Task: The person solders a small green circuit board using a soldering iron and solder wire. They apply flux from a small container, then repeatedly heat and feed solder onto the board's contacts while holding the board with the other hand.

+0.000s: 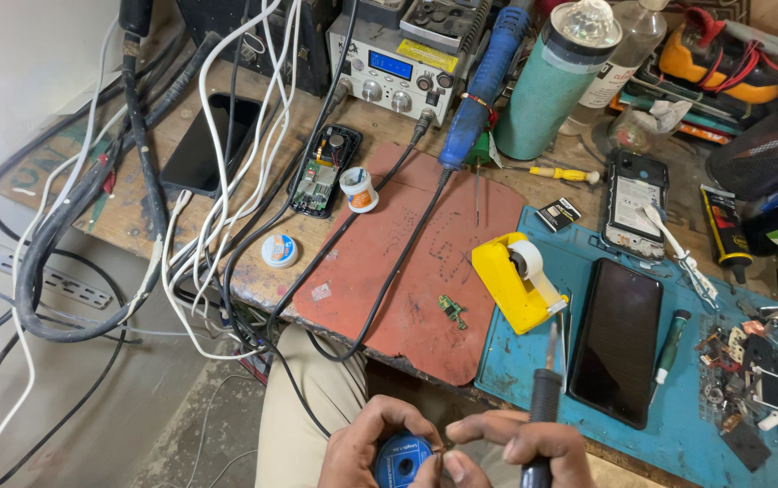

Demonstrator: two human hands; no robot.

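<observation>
Cluttered repair bench w/ a red mat [407, 271] and a blue mat [678, 425], cables hanging off the left edge. Both hands sit at the near edge, below the bench. Left hand [366, 447] closed round a small blue round spool [404, 459]. Right hand [520, 447] grips a soldering iron [544, 407], long axis near-to-far, tip pointing away toward the yellow tape dispenser [515, 280]. Spool lies just left of the iron; fingertips nearly touching between them.

A small round blue spool [402, 459] lies low at the frame's bottom beside an upright black-handled soldering iron [542, 407].
</observation>
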